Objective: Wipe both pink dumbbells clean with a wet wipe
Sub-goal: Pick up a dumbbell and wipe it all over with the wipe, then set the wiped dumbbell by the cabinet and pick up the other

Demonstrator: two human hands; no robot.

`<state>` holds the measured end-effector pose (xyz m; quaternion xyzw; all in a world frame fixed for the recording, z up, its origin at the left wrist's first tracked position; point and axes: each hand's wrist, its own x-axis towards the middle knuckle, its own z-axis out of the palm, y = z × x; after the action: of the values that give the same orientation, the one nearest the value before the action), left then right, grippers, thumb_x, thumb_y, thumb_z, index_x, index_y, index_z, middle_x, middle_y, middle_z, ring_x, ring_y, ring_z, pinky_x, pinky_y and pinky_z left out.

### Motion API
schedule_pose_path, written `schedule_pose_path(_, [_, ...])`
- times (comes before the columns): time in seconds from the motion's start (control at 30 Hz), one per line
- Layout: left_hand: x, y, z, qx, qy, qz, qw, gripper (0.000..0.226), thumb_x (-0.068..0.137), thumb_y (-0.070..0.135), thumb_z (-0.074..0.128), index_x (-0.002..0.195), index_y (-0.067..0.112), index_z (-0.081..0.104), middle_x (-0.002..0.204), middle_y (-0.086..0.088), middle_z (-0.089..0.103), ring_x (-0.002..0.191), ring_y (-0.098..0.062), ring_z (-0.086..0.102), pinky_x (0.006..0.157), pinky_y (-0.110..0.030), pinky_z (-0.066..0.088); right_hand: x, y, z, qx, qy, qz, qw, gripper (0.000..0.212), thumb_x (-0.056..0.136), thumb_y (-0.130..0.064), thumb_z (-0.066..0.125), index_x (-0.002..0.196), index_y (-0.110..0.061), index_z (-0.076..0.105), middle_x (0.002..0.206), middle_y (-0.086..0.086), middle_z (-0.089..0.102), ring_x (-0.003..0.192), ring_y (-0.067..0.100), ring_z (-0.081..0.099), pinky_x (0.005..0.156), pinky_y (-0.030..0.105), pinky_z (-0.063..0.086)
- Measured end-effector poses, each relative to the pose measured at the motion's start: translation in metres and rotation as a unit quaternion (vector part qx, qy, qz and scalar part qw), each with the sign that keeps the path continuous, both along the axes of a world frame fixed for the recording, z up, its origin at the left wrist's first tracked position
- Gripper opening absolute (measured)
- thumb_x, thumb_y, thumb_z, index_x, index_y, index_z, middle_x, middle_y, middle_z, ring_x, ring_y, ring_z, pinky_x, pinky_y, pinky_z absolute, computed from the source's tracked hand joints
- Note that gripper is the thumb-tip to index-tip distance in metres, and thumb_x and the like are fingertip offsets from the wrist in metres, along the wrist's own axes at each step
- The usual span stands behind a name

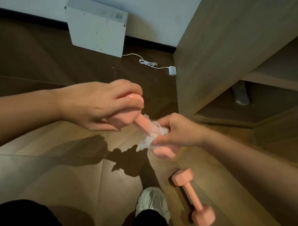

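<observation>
From the left hand and the right hand the arms run back bare as far as I can see. The legs are in plain black trousers, the cloth dark and soft-looking. The one foot in view wears a chunky trainer, white with pale grey panels and a thick, ridged sole.

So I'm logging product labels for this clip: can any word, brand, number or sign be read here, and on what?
White device leaning on the wall: small marks and a grey patch near its top edge, too blurred to read.
Held dumbbell, floor dumbbell, wet wipe, shoe, white adapter: no text visible.
</observation>
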<state>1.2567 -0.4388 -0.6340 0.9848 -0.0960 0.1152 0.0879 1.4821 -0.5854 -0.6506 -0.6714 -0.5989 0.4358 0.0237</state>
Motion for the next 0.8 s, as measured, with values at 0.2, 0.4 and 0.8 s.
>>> schedule_pose_path(0.2, [0.062, 0.027, -0.06, -0.144, 0.067, 0.181, 0.971, 0.07, 0.088, 0.031, 0.067, 0.146, 0.03, 0.027, 0.155, 0.0, 0.029, 0.112, -0.011, 0.056, 0.08, -0.017, 0.051, 0.027, 0.003, -0.055, 0.011, 0.069, -0.256, 0.964, 0.024, 0.082, -0.037, 0.076, 0.098, -0.023, 0.064, 0.094, -0.008, 0.065, 0.083, 0.008, 0.065, 0.061, 0.015, 0.049])
schedule_pose_path(0.4, [0.145, 0.03, -0.124, -0.324, 0.138, 0.413, 0.84, 0.083, 0.095, 0.018, 0.059, 0.156, 0.028, 0.004, 0.147, -0.01, 0.045, 0.115, -0.02, 0.061, 0.093, -0.032, 0.049, 0.056, 0.038, -0.11, -0.021, 0.007, -0.382, 0.924, 0.047, 0.085, -0.037, 0.074, 0.121, -0.012, 0.058, 0.114, 0.0, 0.061, 0.105, 0.021, 0.062, 0.092, 0.038, 0.054])
schedule_pose_path(0.8, [0.176, 0.009, -0.208, -0.261, 0.332, 0.416, 0.805, 0.068, 0.097, 0.023, 0.054, 0.155, 0.02, 0.018, 0.163, -0.006, 0.02, 0.143, -0.027, 0.033, 0.113, -0.041, 0.038, 0.109, 0.114, -0.194, -0.082, -0.306, -0.338, 0.886, 0.031, 0.087, -0.026, 0.067, 0.089, -0.021, 0.036, 0.068, 0.003, 0.039, 0.051, 0.02, 0.034, 0.043, 0.034, 0.025])
